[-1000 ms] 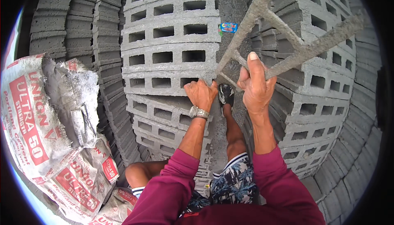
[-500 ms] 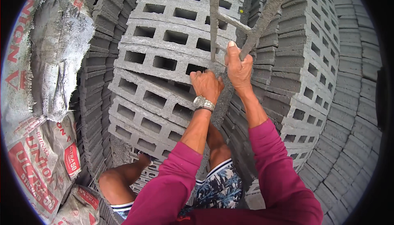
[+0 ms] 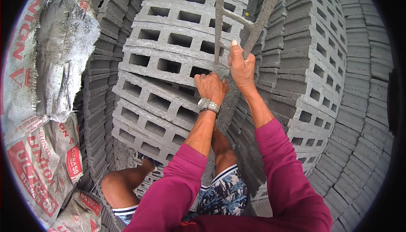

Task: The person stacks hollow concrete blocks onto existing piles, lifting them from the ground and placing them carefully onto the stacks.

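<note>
My right hand [image 3: 242, 69] is wrapped round the lower part of the thicker bar of a cement-crusted frame [image 3: 256, 31], thumb pointing up along it. The frame has two long bars joined by crosspieces. Just below its thinner bar, my left hand [image 3: 211, 87], with a metal-banded watch on the wrist, is closed, knuckles up. Its curled fingers press at the right end of a grey hollow block [image 3: 169, 73]; what they hold is hidden. Beneath that block, another hollow block [image 3: 148, 94] sits tilted, with a wedge-shaped gap between them.
Long rows of hollow blocks [image 3: 311, 75] rise along the right, with more stacked rows [image 3: 355, 118] beyond. Worn cement sacks [image 3: 46, 160] lie at the left beside another block row [image 3: 95, 105]. My bent legs [image 3: 120, 189] are at the bottom.
The frame's upper part has swung slightly to the left, and my right hand has shifted a little left with it. My left hand stays almost in place; the blocks look unmoved.
</note>
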`<act>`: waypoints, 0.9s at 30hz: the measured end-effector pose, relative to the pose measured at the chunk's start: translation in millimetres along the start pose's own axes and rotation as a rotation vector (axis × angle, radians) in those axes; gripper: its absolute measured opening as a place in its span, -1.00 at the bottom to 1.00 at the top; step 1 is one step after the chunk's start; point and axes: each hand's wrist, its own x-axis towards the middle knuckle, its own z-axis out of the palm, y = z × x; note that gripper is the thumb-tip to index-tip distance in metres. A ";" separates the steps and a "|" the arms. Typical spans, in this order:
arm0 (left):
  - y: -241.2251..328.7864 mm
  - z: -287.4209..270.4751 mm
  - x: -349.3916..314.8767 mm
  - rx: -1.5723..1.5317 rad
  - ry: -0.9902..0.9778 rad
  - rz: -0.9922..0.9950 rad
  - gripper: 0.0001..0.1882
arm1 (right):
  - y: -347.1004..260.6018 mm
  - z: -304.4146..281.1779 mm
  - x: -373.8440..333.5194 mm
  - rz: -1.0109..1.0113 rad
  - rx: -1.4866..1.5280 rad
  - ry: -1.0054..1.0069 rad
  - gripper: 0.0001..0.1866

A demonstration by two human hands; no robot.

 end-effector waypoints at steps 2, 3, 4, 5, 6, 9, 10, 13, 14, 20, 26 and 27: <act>1.9 1.4 -1.5 -0.017 0.034 -0.014 -0.66 | -1.0 -12.3 5.6 0.094 0.066 0.037 -0.46; 0.8 -0.8 -1.1 -0.009 0.012 -0.031 -0.65 | -12.4 -17.5 7.4 0.117 0.115 0.058 -0.47; -0.4 -1.2 1.1 0.007 0.036 -0.025 -0.65 | -23.9 -24.9 9.5 0.104 0.142 0.057 -0.47; -0.7 -1.5 0.8 0.023 0.053 -0.021 -0.65 | -35.8 -34.3 11.2 0.097 0.167 0.057 -0.47; -0.7 -1.3 -2.1 0.034 0.065 -0.016 -0.65 | -42.5 -41.5 9.5 0.094 0.185 0.060 -0.47; -0.9 -1.6 -1.8 0.067 0.004 -0.039 -0.64 | -49.5 -46.4 3.9 0.084 0.310 0.001 -0.47; -0.2 -2.0 -0.6 0.074 -0.005 -0.046 -0.64 | -55.2 -45.6 4.0 0.101 0.294 0.011 -0.47; -0.2 -0.1 -1.0 0.044 0.041 -0.038 -0.64 | -65.1 -36.6 1.8 0.105 0.251 0.017 -0.48; -3.5 -0.1 -4.1 0.032 0.051 -0.050 -0.64 | -67.3 -33.6 -2.1 0.092 0.268 0.017 -0.49; -16.9 -6.2 -29.6 -0.029 -0.014 0.005 -0.66 | -69.9 -27.6 14.5 0.004 0.251 0.033 -0.54; -8.4 -10.1 -20.6 0.039 -0.004 -0.022 -0.67 | -54.3 -67.5 -15.9 0.254 0.410 0.318 -0.54; -9.2 -13.6 -16.5 0.075 -0.043 -0.055 -0.67 | -37.2 -73.9 -26.7 0.319 0.428 0.342 -0.55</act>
